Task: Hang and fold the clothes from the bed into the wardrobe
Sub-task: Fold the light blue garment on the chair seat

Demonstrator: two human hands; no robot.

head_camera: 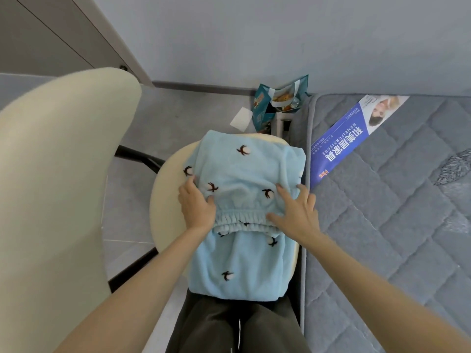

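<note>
Asker: Grey-tiled floor (191, 110) under a pale blue-grey wall (254, 34) — so what are the fingers doing?

Watcher: On the left hand (197, 207) the fingertips are tucked into the left edge of a fold and the thumb lies on top, so it pinches the cloth. The right hand (297, 215) lies flat, with its fingers straight and spread. It presses on the right side and grasps nothing.

Asker: Which cloth?

Watcher: It is a light blue fleece garment (242, 174) with a gathered elastic waistband (242, 220) and small dark embroidered motifs. Its far part is folded over. The waistband runs between the two hands, and the right thumb touches it.

Asker: Where does it lie?

Watcher: It lies on a round cream padded seat (163, 200), which it covers almost wholly. Its near end reaches the person's dark trousers (216, 327). The garment is just beside the bed, not on it.

Asker: And further out?

Watcher: A curved cream chair back (63, 174) stands close on the left. On the right is a grey quilted mattress (382, 212), with a blue printed label card (341, 146) lying near its far left edge. By the wall a teal printed carrier bag (262, 108) stands open on the tiles, with a white square sheet of paper (240, 118) beside it. A grey-brown panel (51, 34) fills the upper left corner — door or wardrobe, I cannot tell.
</note>
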